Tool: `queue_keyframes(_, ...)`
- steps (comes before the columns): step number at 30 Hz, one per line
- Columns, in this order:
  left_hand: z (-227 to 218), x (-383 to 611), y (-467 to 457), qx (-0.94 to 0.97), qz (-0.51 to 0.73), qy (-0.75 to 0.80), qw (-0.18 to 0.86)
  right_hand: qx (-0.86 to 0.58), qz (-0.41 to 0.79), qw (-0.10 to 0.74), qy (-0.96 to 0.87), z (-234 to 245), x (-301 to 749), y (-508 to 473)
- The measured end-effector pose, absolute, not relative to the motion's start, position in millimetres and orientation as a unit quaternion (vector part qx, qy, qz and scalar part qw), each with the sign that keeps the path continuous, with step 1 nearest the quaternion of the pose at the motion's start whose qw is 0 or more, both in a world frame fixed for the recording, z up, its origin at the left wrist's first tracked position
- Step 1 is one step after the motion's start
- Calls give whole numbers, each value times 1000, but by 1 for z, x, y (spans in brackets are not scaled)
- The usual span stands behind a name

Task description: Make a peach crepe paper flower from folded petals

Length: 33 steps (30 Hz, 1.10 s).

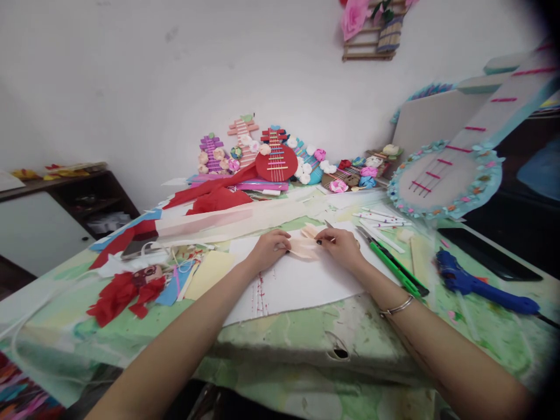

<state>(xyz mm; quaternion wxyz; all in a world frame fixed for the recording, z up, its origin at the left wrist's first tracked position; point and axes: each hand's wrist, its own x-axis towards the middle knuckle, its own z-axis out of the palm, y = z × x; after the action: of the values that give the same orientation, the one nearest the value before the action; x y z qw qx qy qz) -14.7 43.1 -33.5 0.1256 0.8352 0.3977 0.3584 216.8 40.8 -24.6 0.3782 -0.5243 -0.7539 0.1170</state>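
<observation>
Between my hands is a pale peach piece of crepe paper (305,248), pinched at both ends above a white sheet (301,286). My left hand (272,246) closes on its left end, fingers and thumb together. At the other end, my right hand (340,245) grips it between thumb and fingers. Another small peach scrap (310,231) shows just behind, partly hidden. To the right of my right hand lies a green utility knife (396,269). Red specks dot the sheet near my left forearm.
A blue glue gun (481,286) and a black phone-like slab (490,254) lie at right. Red crepe paper scraps (116,297) are at left. Decorated paper lutes, one of them red (276,163), line the wall. A large pale-blue-edged lute (441,178) leans at right.
</observation>
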Motion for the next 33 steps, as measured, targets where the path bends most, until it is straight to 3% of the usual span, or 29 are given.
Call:
queue_keyframes(7,-32,-12,40,819,388,384,174,-494,133,382,-769,-20,212,34)
queue_keyframes(33,-33,-13,39,806,393,403,185,-443,117,316,-831,-24,203,30)
